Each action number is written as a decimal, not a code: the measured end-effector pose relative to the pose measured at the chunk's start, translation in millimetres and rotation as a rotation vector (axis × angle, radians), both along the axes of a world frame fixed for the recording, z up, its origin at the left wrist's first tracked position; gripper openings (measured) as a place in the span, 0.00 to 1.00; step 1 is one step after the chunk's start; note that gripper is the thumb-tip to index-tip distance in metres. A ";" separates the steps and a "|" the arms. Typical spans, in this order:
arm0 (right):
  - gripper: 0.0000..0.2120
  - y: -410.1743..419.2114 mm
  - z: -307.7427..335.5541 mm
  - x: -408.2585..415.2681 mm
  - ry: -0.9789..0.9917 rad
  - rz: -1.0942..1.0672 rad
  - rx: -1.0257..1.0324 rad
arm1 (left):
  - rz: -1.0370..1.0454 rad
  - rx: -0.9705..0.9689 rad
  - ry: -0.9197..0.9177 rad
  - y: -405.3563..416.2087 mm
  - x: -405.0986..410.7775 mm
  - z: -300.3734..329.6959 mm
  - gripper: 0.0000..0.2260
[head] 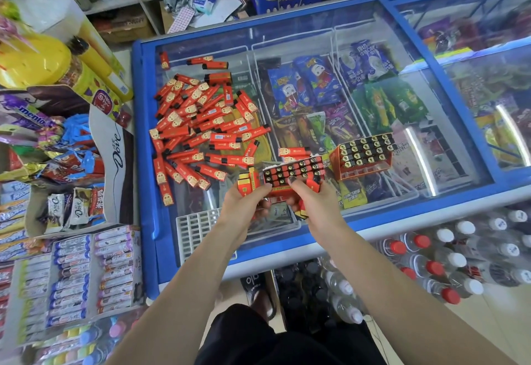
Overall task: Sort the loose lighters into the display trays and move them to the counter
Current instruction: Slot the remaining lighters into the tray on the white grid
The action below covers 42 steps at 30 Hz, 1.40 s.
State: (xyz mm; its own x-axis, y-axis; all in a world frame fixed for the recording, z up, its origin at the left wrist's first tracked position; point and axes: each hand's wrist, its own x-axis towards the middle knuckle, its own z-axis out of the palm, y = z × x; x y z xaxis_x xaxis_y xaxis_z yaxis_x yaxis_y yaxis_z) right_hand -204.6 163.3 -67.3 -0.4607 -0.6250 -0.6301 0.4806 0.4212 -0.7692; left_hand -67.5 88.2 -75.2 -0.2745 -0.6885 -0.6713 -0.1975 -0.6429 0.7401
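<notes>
head view: both hands gripping a filled display tray [293, 176] above the near edge of the freezer lid [287, 34].
left hand [244, 202] curled round the tray's left end, thumb on top; right hand [311, 199] curled round its right end, thumb pressed on the black lighter caps. second filled tray [363, 156] resting on the glass just right of the held one, apart from it. loose red lighters [201, 129] heaped across the lid's left half, a few strays toward the far left corner. white plastic grid [196, 228] lying at the near left edge, beneath the left wrist.
</notes>
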 end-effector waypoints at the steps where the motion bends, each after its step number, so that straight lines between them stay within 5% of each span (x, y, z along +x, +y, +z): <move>1: 0.15 0.9 0.8 -0.7 -0.028 -0.003 -0.006 | 0.007 0.000 0.004 -0.3 0.2 -0.2 0.09; 14: 0.06 10.1 9.5 -5.2 -0.506 -0.116 -0.100 | 0.025 -0.021 -0.010 -0.6 0.5 -5.7 0.07; 28: 0.04 23.6 -5.7 -16.8 -0.417 -0.143 -0.137 | -0.162 -0.190 -0.177 -2.8 -2.4 -13.1 0.10; 42: 0.05 1.3 -27.6 -11.7 0.035 0.011 0.000 | -0.206 -0.221 -0.241 -9.9 -9.8 -17.0 0.11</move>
State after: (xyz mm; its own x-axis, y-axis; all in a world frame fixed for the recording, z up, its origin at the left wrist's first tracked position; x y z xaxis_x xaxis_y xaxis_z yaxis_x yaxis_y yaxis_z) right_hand -216.3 164.7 -94.9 -0.4755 -0.6301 -0.6139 0.4490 0.4264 -0.7853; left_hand -77.4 78.3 -92.2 -0.2744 -0.7709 -0.5749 -0.4907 -0.4018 0.7731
